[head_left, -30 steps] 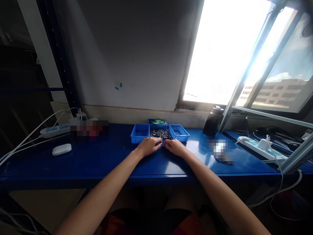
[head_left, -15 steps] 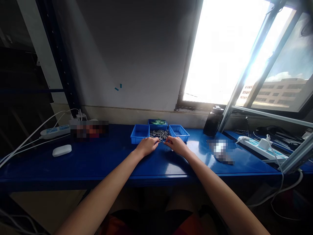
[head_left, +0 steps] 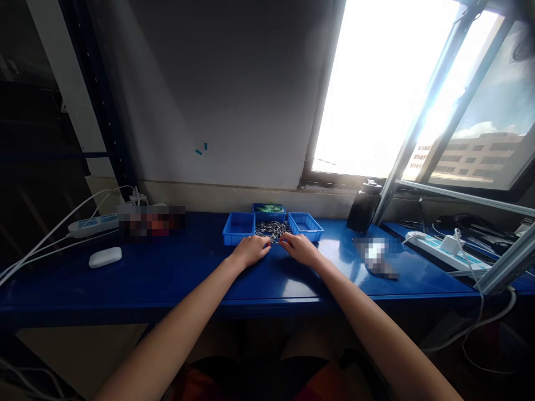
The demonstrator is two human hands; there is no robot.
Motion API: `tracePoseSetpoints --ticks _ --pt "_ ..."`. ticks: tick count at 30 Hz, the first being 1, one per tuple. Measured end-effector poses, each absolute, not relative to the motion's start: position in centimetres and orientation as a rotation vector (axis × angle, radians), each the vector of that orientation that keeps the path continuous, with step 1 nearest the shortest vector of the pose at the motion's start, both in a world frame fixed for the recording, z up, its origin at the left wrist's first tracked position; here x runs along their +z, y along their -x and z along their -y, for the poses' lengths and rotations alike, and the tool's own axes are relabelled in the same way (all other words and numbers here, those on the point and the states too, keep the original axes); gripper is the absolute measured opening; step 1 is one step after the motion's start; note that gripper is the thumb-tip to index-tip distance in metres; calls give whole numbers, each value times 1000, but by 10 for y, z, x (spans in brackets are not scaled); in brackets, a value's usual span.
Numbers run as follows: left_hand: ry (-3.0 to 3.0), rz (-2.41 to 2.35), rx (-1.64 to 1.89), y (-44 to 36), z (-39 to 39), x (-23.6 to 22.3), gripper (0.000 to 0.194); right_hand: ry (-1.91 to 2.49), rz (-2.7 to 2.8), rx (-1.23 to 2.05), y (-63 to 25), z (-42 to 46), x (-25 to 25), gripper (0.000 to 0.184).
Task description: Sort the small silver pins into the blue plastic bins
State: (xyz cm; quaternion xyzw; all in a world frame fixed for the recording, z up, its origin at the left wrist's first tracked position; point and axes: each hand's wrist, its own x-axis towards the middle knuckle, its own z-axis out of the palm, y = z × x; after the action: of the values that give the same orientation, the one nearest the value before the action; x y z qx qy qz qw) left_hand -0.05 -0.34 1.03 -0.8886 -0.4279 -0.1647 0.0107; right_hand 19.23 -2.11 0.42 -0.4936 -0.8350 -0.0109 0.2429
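As we look down: the blue worktop (head_left: pixel 167 284) and what it bears

Bare forearms (head_left: pixel 201 301) cross the worktop's front edge near its middle. Beside a metal post (head_left: pixel 387 195), toward the back edge and right of centre, we see a black bottle (head_left: pixel 364 207) standing upright. Near the middle of the back edge we find a blue left bin (head_left: pixel 232 239), a blue right bin (head_left: pixel 314 235) and, behind and between them, a back bin (head_left: pixel 276 216) holding something green (head_left: pixel 270 208). The left hand (head_left: pixel 251 250), just before the left bin, has its fingers curled; we cannot tell whether a piece is caught in them. The right hand (head_left: pixel 301 249), near the right bin's front, has thumb and index finger drawn close together; whether they grasp anything, we cannot make out. A narrow gap parts the two hands. Between the left and right bins, a heap of small metal pieces (head_left: pixel 273 228), dark and shiny, lies just beyond the fingertips. Well left of the bins, about midway between the front and back edges, we note a rounded white case (head_left: pixel 105 257).
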Motion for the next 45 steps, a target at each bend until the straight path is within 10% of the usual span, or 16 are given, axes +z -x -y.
tracePoseSetpoints --ticks 45 --pt "2815 1247 -609 -1 12 16 19 1394 2327 15 -190 21 3 22"
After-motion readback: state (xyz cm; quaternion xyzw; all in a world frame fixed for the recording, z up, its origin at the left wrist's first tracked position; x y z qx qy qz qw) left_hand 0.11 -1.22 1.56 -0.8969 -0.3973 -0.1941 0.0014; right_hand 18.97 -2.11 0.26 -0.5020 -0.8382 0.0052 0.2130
